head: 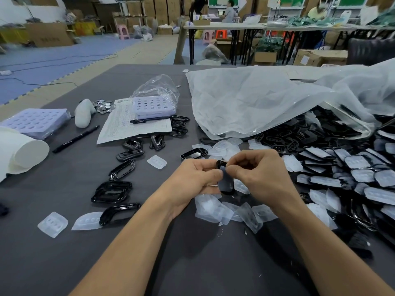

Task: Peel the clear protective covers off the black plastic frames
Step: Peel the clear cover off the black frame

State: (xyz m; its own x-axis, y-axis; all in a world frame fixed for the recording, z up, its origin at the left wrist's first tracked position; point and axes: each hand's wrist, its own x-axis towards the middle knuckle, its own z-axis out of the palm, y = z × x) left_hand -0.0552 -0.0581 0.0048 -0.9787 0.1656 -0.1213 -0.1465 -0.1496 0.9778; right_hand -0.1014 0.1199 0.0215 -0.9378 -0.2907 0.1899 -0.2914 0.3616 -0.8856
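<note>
Both hands at centre of frame, over the desk (64, 263). Left hand (198, 178) grips the black frame (226, 186) by its side. Right hand (258, 169) pinches the edge of the clear cover (223, 171) near the frame's top end; cover mostly on the frame. Peeled covers (213, 208) lie just below my hands. Unpeeled pile (342, 167) at right of frame, partly under a big plastic bag (256, 99). Bare frames (112, 191) scattered left of centre.

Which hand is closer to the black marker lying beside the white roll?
Left. The left hand is to the right of the black marker, gripping the black frame; the right hand sits beyond it, farther right, pinching the clear cover.
</note>
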